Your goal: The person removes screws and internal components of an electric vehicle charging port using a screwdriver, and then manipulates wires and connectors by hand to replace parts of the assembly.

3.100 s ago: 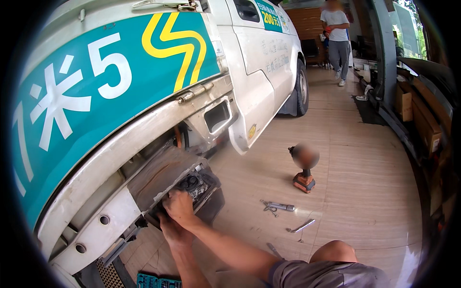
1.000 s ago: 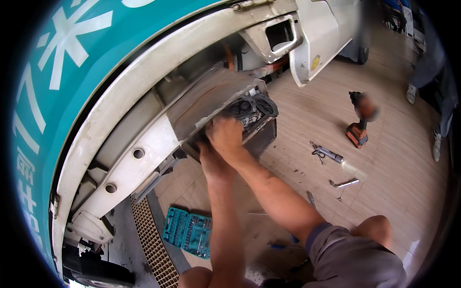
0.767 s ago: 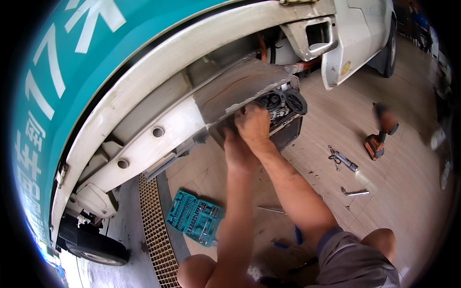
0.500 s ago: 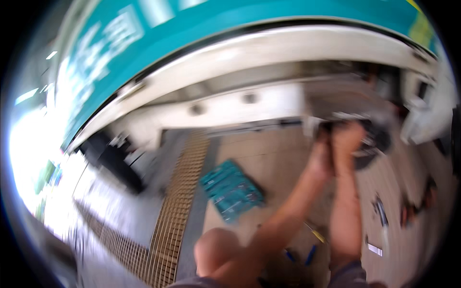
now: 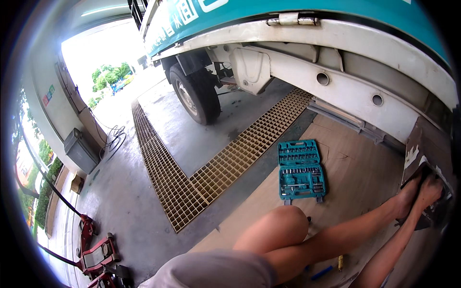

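Both my hands are close together at the far right, against a dark, worn metal part [image 5: 419, 142] under the side of the vehicle. My left hand [image 5: 409, 196] reaches to that part's lower edge, its fingers hidden in the shadow. Beside it, my right hand [image 5: 430, 191] is closed, fingers curled, the back of the hand showing. What it grips cannot be made out. On the brown floor sheet [image 5: 343, 139] lies an opened teal socket set case [image 5: 301, 170], with sockets in rows. Near my forearms lie a yellow handle [image 5: 340, 262] and a blue handle [image 5: 321, 272].
The white vehicle frame [image 5: 350, 86] runs overhead, below a teal side panel [image 5: 336, 9]. A wheel [image 5: 194, 93] stands farther left. Yellowish floor grating [image 5: 249, 139] crosses the grey floor. A red floor jack [image 5: 98, 254] stands lower left, a grey bin [image 5: 81, 149] by the wall.
My view has swung left, so hands and metal part now sit at the right edge. The wheel, bin and jack have come into sight. Both hands stay at the same part.
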Motion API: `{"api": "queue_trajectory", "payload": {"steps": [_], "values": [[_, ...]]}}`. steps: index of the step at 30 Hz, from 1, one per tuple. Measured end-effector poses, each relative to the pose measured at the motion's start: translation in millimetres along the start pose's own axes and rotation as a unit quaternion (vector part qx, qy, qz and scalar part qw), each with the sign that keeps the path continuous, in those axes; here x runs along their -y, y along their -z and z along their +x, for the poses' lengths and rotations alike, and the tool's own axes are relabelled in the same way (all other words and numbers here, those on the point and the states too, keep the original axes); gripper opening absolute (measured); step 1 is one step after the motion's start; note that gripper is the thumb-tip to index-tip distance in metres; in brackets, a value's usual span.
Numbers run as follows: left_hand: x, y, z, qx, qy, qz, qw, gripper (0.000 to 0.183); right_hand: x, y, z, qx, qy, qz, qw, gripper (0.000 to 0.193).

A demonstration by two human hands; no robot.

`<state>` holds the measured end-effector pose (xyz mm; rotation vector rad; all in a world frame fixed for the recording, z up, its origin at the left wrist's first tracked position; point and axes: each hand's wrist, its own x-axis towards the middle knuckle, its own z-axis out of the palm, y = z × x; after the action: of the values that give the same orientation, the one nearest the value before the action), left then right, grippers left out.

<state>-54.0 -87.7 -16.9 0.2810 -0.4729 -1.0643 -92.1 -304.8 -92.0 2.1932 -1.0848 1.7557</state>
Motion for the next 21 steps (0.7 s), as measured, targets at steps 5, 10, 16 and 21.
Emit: {"api": "queue_trajectory", "payload": {"steps": [5,10,16,21], "values": [[20,-8,-7,0.01,0.03,-0.022,0.999,0.066,17,20,2,-0.035,0.063,-0.044,0.996,0.046],[25,-6,-15,0.019,0.059,-0.05,0.997,0.067,55,47,2,-0.049,0.063,0.022,0.997,0.037],[-4,14,-13,0.05,0.076,-0.007,0.996,0.063,163,68,11,-0.038,-0.044,0.207,0.977,0.022],[-18,54,22,0.286,0.234,-0.149,0.917,0.065,166,85,18,0.025,-0.098,0.265,0.959,0.02]]}}
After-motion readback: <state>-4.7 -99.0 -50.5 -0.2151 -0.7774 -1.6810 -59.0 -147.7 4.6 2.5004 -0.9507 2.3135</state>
